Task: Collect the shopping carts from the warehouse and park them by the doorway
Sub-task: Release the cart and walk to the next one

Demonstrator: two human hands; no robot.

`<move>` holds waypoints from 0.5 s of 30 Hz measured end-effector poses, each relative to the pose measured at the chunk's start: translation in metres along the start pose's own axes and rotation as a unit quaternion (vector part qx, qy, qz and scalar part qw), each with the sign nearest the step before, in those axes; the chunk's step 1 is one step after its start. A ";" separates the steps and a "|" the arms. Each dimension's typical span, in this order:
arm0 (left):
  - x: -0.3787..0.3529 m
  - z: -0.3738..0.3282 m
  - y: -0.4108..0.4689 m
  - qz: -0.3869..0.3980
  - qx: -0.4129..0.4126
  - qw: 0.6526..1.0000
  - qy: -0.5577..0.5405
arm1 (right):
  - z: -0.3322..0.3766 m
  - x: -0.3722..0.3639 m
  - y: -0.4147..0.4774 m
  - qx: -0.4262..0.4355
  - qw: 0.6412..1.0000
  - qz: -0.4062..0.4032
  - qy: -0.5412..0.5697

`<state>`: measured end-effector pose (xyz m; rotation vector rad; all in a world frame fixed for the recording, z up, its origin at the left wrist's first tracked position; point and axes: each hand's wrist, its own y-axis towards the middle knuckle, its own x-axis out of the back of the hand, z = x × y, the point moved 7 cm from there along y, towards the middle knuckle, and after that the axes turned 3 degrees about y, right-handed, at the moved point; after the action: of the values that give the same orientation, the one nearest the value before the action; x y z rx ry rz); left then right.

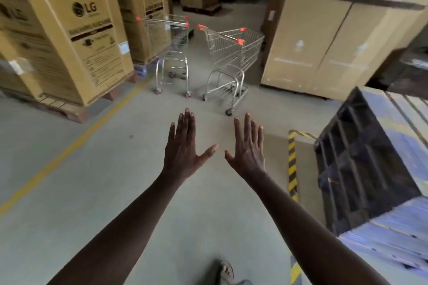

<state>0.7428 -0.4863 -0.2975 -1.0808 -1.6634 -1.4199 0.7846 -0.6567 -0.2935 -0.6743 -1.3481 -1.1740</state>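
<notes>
Two silver wire shopping carts with orange handle caps stand on the grey floor ahead. The left cart (172,53) is beside a stack of cardboard boxes, its handle towards me. The right cart (231,60) is turned at an angle, close to a tall box on the right. My left hand (185,150) and my right hand (249,148) are stretched out in front of me, palms down, fingers spread, holding nothing. Both hands are well short of the carts.
Tall cardboard boxes on pallets (69,37) line the left. More big boxes (335,37) stand on the right. A dark pallet stack (366,164) and yellow-black hazard tape (292,162) are near right. A yellow floor line (76,141) runs diagonally. My sandalled foot (225,271) shows below.
</notes>
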 end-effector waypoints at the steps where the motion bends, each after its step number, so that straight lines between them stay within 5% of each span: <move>1: -0.001 0.010 0.003 -0.001 0.007 1.000 0.003 | 0.009 -0.004 0.009 0.008 1.000 0.000 0.004; 10: -0.040 0.070 0.105 0.009 0.018 0.999 0.034 | 0.036 -0.040 0.120 0.048 0.997 -0.051 0.046; 15: -0.079 0.098 0.188 0.031 -0.001 0.999 0.044 | 0.008 -0.055 0.212 -0.007 0.994 -0.067 0.082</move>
<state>0.9483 -0.3912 -0.3067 -1.0463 -1.5540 -1.4092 0.9843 -0.5652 -0.2928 -0.4921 -1.2627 -1.3172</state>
